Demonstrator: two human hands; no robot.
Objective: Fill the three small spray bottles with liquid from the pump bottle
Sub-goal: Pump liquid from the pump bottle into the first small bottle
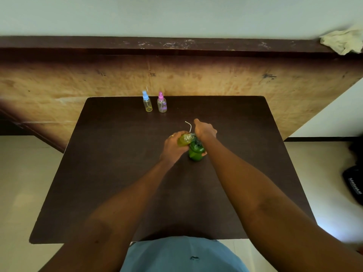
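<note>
At desk (117, 173) centre, fingers of our left hand (172, 147) wrap the tilted yellow spray bottle (183, 140), at 10 o'clock of the pump bottle (195, 152). Our right hand (205, 131) covers the pump; its fingers' curl we cannot tell. A hard press could overshoot the narrow mouth and spill.

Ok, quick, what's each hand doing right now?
Left hand: closed, holding the tilted yellow spray bottle.
Right hand: closed over the head of the green pump bottle.
</note>
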